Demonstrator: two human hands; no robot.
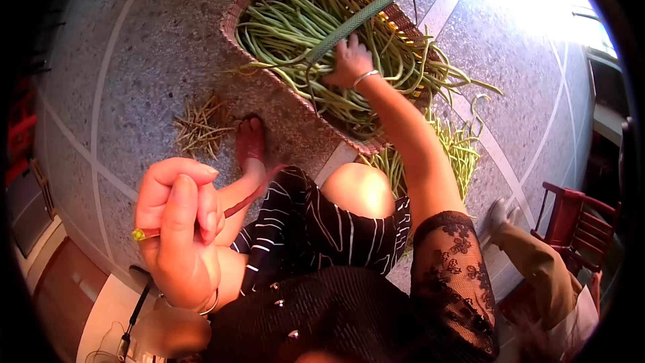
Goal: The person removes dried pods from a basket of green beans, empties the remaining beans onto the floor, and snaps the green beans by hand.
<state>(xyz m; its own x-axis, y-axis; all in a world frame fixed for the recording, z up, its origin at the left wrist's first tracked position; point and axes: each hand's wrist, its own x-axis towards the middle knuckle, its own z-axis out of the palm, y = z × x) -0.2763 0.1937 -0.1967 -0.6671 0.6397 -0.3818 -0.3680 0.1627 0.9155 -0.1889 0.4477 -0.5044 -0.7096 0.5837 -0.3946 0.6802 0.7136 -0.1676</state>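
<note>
My left hand point(178, 222) is raised at the lower left, closed with the fingers curled in. It pinches a thin dark-red strand point(245, 205) with a yellow-green end, which trails to the right, blurred. Long green beans point(289, 30) fill a woven basket point(230, 30) on the floor. Over them reaches my right hand point(353, 64), its fingers bent down onto the beans beside the basket's green handle point(363, 19). The right fingertips are partly lost among the beans.
A small heap of pale trimmed pieces point(203, 126) lies on the speckled floor by my foot point(250, 142). More long beans point(457, 151) are piled below the basket's right side. Another person's leg point(537, 262) and a red wooden chair point(574, 225) are at the right.
</note>
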